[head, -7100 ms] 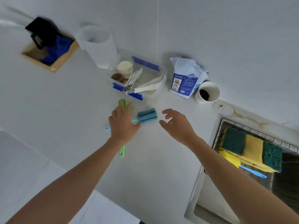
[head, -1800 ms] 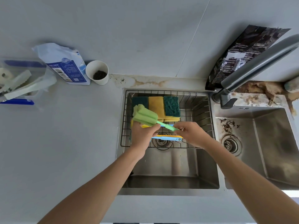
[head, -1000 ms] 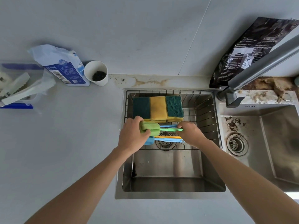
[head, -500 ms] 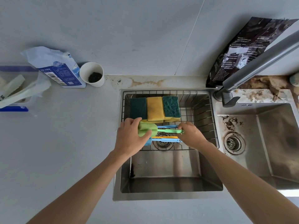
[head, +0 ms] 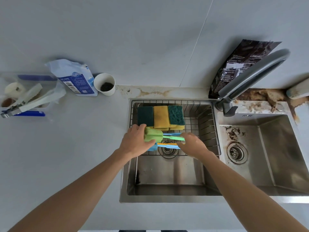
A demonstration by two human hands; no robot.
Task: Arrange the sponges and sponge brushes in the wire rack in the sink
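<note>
Lowered since a moment ago, the green sponge brush (head: 153, 136) lies across the wire rack (head: 207, 131), left hand (head: 136, 143) curled round its head, right hand (head: 192, 144) pinching its handle.

Seven seconds back my hands were over the counter left of the wire rack (head: 215, 131), reaching for the green sponge brush (head: 153, 137) and a blue one. Now both hands are in the rack. My left hand (head: 136, 142) holds the green foam head, lowered from above the rack's front left to just in front of the sponges, level, and my right hand (head: 192, 144) is at its handle end.
</note>
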